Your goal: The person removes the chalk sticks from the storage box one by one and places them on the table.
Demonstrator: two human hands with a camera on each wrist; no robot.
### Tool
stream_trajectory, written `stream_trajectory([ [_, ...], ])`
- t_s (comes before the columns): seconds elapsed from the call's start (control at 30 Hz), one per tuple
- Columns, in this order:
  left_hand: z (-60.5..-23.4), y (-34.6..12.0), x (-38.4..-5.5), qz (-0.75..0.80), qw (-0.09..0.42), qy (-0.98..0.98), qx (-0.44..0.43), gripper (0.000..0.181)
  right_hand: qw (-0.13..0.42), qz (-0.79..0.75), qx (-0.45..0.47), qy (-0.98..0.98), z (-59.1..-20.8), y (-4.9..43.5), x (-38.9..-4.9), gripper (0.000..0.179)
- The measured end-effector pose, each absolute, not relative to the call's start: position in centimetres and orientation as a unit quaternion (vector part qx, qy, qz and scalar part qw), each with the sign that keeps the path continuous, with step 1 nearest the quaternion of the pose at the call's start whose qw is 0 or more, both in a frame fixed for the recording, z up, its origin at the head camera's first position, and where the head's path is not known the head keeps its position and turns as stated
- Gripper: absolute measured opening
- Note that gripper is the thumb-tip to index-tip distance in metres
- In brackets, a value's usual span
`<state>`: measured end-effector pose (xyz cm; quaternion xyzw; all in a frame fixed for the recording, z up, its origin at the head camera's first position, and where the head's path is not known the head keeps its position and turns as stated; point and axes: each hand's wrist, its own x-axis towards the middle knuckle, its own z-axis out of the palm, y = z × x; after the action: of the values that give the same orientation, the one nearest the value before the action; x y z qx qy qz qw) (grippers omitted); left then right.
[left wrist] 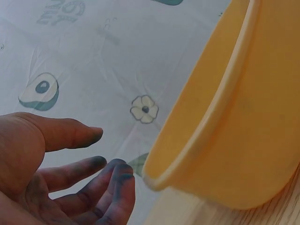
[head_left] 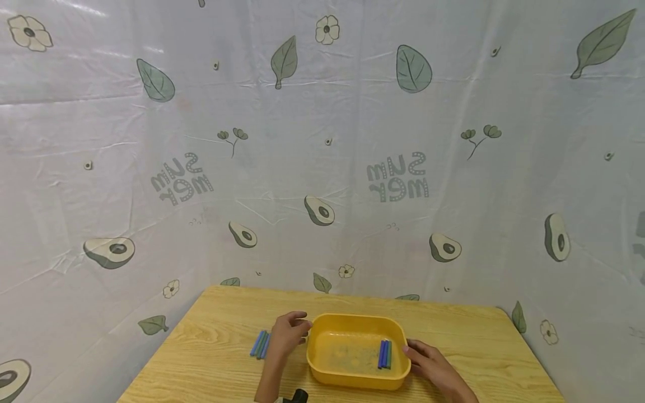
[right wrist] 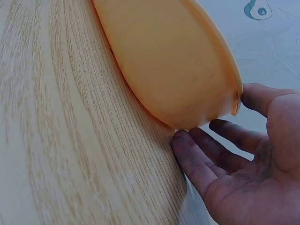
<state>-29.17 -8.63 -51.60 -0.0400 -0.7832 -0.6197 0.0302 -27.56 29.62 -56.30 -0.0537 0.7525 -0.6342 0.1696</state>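
A yellow plastic tub (head_left: 322,366) stands on the wooden table, its inside floor smudged grey-blue. In its right part lie several blue and green chalk-like sticks (head_left: 384,355). My right hand (head_left: 428,361) grips the tub's right end; the right wrist view shows the thumb at the rim and fingertips against the lower wall. Just off the left end is my left hand (head_left: 289,334), fingers loosely bent, holding nothing; a gap separates it from the tub wall (left wrist: 234,154) in the left wrist view. Dark stains mark the fingertips (left wrist: 123,169).
Several more blue and green sticks (head_left: 260,344) lie side by side on the table (head_left: 216,341), left of the left forearm. Behind the table hangs a pale printed curtain (head_left: 353,112) with leaves and avocados. A black object (head_left: 300,396) shows at the left wrist.
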Motion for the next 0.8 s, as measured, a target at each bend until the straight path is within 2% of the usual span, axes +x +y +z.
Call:
stream_trajectory([
  [0.47,-51.7,-4.6,-29.4,-0.642,0.003,-0.763,-0.072,0.047,0.166,-0.637,-0.071,0.75,-56.3,29.8,-27.2,0.08],
  [0.8,-52.3,-1.6,-29.5,-0.657,-0.034,-0.748,-0.089,0.049,0.159,-0.642,-0.06,0.748,-56.3,29.4,-26.8,0.078],
])
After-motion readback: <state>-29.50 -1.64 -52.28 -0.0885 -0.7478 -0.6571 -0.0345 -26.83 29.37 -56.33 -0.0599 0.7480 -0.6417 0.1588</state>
